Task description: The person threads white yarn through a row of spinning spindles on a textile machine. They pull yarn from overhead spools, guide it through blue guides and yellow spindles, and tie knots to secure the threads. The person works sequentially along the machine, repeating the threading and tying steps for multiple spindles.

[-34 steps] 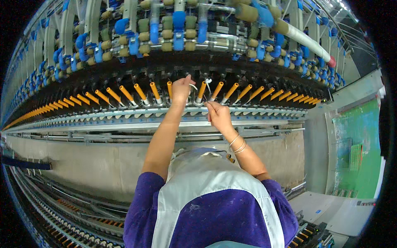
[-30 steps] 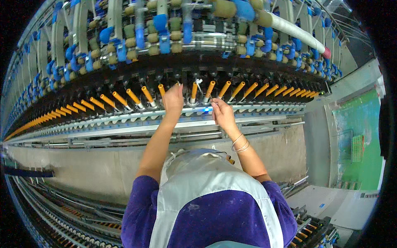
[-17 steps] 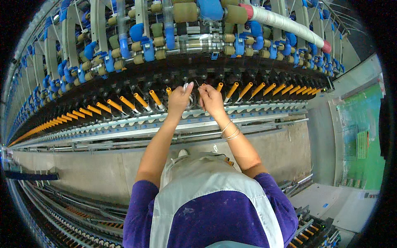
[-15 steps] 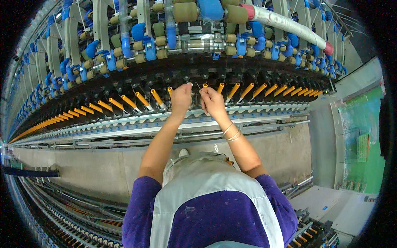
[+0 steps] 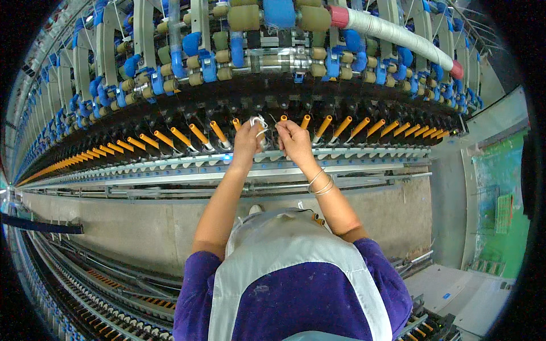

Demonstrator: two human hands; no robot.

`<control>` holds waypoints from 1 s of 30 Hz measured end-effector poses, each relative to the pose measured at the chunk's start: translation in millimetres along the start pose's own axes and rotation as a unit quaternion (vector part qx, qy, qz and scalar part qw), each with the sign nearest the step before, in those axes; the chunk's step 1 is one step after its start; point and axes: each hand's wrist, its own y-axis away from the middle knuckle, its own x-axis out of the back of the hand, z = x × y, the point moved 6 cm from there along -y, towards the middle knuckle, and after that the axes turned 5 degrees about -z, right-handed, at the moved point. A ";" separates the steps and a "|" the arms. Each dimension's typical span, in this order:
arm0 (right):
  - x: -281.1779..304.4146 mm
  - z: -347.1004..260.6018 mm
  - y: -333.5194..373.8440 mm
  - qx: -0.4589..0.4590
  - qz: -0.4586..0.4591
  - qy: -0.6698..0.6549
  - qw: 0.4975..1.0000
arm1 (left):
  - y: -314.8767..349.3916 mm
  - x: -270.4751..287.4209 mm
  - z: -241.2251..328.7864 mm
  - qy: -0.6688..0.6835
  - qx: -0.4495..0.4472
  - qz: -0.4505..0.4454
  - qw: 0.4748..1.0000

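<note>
Gripping a looped white strand in narrowly curled fingers, the left hand is raised near the middle of the long machine's front edge. The strand shows at the top of that hand, on the side facing the right hand. Just beside it, apart from the left, the right hand pinches a thin rod between thumb and forefinger, its tip pointing up and toward the strand; whether the other fingers hold anything I cannot tell. Orange tubes stand in a row along the front edge toward both ends of the machine, a few partly hidden by the hands. Higher up, among blue fittings, a white roller with pink ends slants toward the machine's right end
</note>
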 end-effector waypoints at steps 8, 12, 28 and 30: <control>31.9 8.8 42.7 -0.079 0.001 -0.053 0.995 | -33.6 -16.6 -23.3 0.315 0.146 0.022 0.937; 51.0 17.7 61.9 -0.080 0.020 -0.032 0.996 | -26.5 -16.3 -18.4 0.192 -0.003 0.087 0.978; 65.0 18.3 69.9 -0.052 0.104 -0.102 0.988 | 46.5 -56.3 -83.4 -0.733 -0.079 -0.168 0.655; 68.5 32.0 74.3 -0.104 0.057 -0.060 0.991 | 105.9 -42.4 -151.6 -0.765 -0.082 -0.350 0.534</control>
